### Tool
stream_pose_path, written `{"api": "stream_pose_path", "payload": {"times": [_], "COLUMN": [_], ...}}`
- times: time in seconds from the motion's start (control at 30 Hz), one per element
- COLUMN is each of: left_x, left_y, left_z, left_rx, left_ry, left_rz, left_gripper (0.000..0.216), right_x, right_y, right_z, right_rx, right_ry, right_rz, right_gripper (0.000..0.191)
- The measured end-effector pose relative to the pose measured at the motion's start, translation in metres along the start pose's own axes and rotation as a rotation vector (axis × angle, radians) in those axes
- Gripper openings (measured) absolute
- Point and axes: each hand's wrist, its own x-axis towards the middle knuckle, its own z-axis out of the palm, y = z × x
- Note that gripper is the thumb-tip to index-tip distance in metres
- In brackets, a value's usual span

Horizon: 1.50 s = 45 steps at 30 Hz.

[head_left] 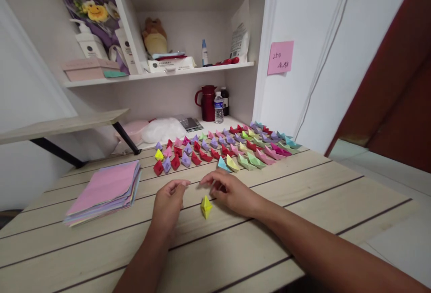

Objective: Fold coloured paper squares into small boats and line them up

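Note:
A small yellow folded paper boat (206, 207) stands on the wooden table (269, 230) between my two hands, and neither hand touches it. On its left, my left hand (169, 199) rests with loosely bent fingers and holds nothing visible. My right hand (230, 191) curves over the table just right of and beyond the boat, its index finger stretched out and nothing seen in its grasp. Several rows of folded paper boats (225, 150) in red, purple, pink, green, yellow and blue fill the far part of the table. The nearest boats sit just past my right fingers.
A stack of coloured paper sheets (104, 190) lies at the left, pink on top. Behind it stands a raised wooden shelf (63, 124) on black legs. A red jug (208, 103) and a water bottle (218, 108) stand at the back, beneath a white shelf (202, 68).

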Motion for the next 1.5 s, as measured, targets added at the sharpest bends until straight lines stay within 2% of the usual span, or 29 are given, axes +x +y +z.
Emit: {"api": "stream_pose_path", "payload": {"times": [0.17, 0.23, 0.33, 0.43, 0.53, 0.67, 0.77, 0.93, 1.2, 1.4, 1.5], "left_x": [0.001, 0.000, -0.002, -0.002, 0.001, 0.001, -0.003, -0.007, -0.006, -0.007, -0.007], "left_y": [0.000, 0.000, -0.001, -0.003, -0.005, -0.007, -0.006, -0.004, -0.009, -0.009, -0.007], "left_z": [0.003, 0.003, 0.003, 0.004, 0.005, 0.005, 0.007, 0.011, 0.012, 0.011, 0.010], "left_rx": [0.004, 0.003, -0.007, -0.025, -0.054, -0.117, -0.174, -0.250, -0.266, -0.336, -0.405], "left_ry": [-0.026, -0.030, -0.031, -0.034, -0.040, -0.062, -0.131, -0.258, -0.285, -0.269, -0.316], "left_rz": [0.009, 0.012, 0.019, 0.028, 0.036, 0.047, 0.048, 0.048, 0.015, -0.036, -0.070], "left_gripper": [0.038, 0.035, 0.031, 0.027, 0.026, 0.028, 0.031, 0.038, 0.041, 0.051, 0.055], "right_x": [-0.006, -0.007, -0.007, -0.005, -0.003, 0.002, 0.005, 0.006, 0.005, 0.007, 0.004], "right_y": [-0.013, -0.015, -0.013, -0.010, -0.007, -0.002, 0.004, 0.007, -0.002, -0.003, -0.005], "right_z": [-0.001, 0.000, 0.003, 0.007, 0.009, 0.003, -0.004, -0.008, 0.001, 0.008, 0.008], "right_rx": [0.021, 0.050, 0.103, 0.178, 0.309, 0.541, 0.669, 0.766, 0.681, 0.442, 0.292], "right_ry": [-0.161, -0.196, -0.202, -0.171, -0.110, 0.032, 0.120, 0.153, 0.145, 0.183, 0.214], "right_rz": [-0.067, -0.045, 0.017, 0.083, 0.159, 0.274, 0.326, 0.353, 0.312, 0.190, 0.100], "right_gripper": [0.058, 0.054, 0.034, 0.015, 0.008, 0.026, 0.036, 0.039, 0.037, 0.034, 0.027]}}
